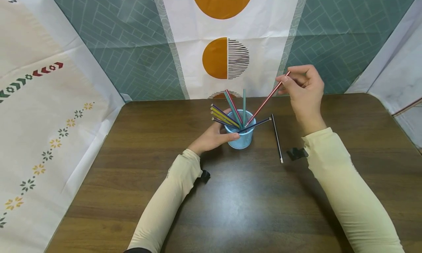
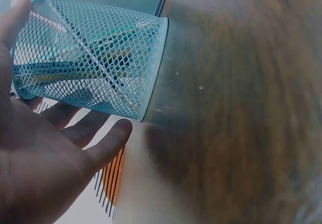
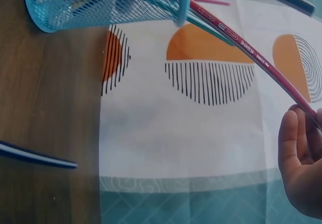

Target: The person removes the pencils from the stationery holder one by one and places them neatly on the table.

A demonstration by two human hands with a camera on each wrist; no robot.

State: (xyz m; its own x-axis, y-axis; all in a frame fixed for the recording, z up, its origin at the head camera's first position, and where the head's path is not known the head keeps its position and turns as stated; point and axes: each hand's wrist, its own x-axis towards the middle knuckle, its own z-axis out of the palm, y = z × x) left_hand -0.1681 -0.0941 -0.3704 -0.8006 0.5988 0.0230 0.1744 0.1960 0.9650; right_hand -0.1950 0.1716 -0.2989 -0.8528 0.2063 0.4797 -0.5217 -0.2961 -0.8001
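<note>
A red pencil (image 1: 266,98) slants up from the blue mesh cup (image 1: 242,137) at the middle of the brown table (image 1: 250,205); its lower end is inside the cup. Your right hand (image 1: 304,90) pinches its top end between curled fingers. Your left hand (image 1: 214,136) cups the holder's side, fingers curved around it. More pencils (image 1: 227,115) fan out from the cup. A black pencil (image 1: 276,137) lies just right of it.

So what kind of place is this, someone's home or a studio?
It looks like a staged tabletop set rather than a lived-in room. Patterned cloth backdrops are hung around a bare brown wooden table, and the only props are a blue mesh cup of pencils and one loose black pencil.
</note>
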